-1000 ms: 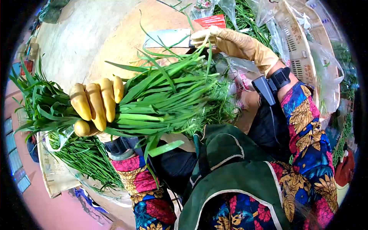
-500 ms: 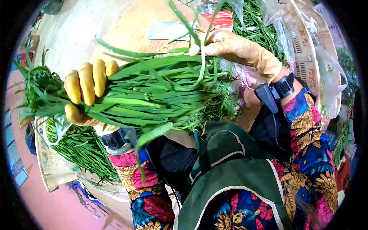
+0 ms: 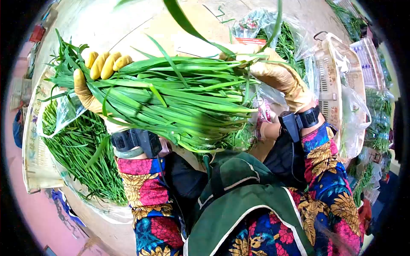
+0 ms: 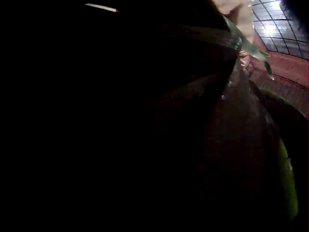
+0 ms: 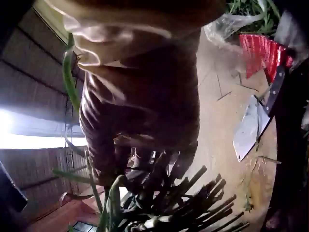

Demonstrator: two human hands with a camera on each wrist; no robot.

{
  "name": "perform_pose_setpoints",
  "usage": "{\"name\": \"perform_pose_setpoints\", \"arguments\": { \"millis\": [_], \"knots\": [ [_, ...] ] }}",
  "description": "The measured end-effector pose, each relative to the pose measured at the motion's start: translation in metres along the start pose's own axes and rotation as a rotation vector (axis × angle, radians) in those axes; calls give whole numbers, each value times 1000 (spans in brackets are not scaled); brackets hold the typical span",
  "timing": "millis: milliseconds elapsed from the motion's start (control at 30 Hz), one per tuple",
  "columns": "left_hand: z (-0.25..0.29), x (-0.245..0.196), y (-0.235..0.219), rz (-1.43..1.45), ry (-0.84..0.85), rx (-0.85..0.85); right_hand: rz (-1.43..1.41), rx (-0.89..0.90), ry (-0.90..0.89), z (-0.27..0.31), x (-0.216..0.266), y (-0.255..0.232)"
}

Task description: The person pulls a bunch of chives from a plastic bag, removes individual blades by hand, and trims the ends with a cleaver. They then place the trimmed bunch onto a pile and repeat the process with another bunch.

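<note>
In the head view, a thick bunch of long flat green leaves, like garlic chives, lies sideways between two gloved hands. My left hand grips its leafy left end, fingers over the top and thumb below. At the stalk end, my right hand pinches stalks along the bunch's upper edge, and a long leaf arches up from there. The right wrist view shows the gloved fingers bent down onto the cut stalk ends. Dark leaves fill much of the left wrist view.
A cleaver lies on the round board near a red packet. At left, a crate holds more green stalks. Another crate with plastic bags stands at right.
My right hand has come down and right, onto the stalk end of the bunch. The left hand still grips the leafy end. The bunch now sits flatter and more level, and the head view has shifted.
</note>
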State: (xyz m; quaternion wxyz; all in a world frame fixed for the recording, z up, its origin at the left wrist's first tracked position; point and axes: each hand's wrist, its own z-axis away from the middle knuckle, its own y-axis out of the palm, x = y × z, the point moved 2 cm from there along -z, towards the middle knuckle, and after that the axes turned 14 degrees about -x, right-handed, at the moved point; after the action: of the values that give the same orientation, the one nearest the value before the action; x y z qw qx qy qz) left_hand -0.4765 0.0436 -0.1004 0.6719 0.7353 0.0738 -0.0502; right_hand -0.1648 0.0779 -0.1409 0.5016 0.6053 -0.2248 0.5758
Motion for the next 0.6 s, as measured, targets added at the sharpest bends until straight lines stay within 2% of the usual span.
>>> {"name": "perform_pose_setpoints", "arguments": {
  "millis": [67, 100, 133, 167, 233, 300, 367, 400, 433, 467, 533, 567, 600],
  "knots": [
    [-1, -2, 0, 5, -28, 27, 12, 21, 8, -17, -12, -9],
    [0, -2, -1, 8, -26, 18, -45, 82, -42, -10, 6, 3],
    [1, -1, 0, 12, -25, 11, 2, 66, 29, -11, 8, 0],
    [2, -3, 2, -14, -30, -9, 195, 74, -75, -18, 10, -3],
    [4, -6, 3, -42, -28, -44, 204, 107, -64, -17, 17, 3],
    [4, -9, 2, -59, -48, -31, 313, 26, -121, -23, 14, 0],
    [8, -14, 2, -76, -22, -73, 62, 105, -60, -28, 9, 4],
    [8, -19, 5, -131, -11, -90, -25, 208, -138, -28, 7, 1],
    [7, -16, 5, -49, -40, 1, -57, 184, -103, -26, 3, -3],
    [9, -17, 2, -56, -25, -30, -90, 164, -62, -28, -1, -6],
    [12, -15, 3, -38, -24, -58, -155, 320, 3, -28, -3, -8],
    [11, -13, 4, -65, -38, -39, -99, 325, 89, -27, -4, -10],
    [11, -13, 5, -80, -39, -37, -26, 263, 36, -30, -10, -10]
  ]
}}
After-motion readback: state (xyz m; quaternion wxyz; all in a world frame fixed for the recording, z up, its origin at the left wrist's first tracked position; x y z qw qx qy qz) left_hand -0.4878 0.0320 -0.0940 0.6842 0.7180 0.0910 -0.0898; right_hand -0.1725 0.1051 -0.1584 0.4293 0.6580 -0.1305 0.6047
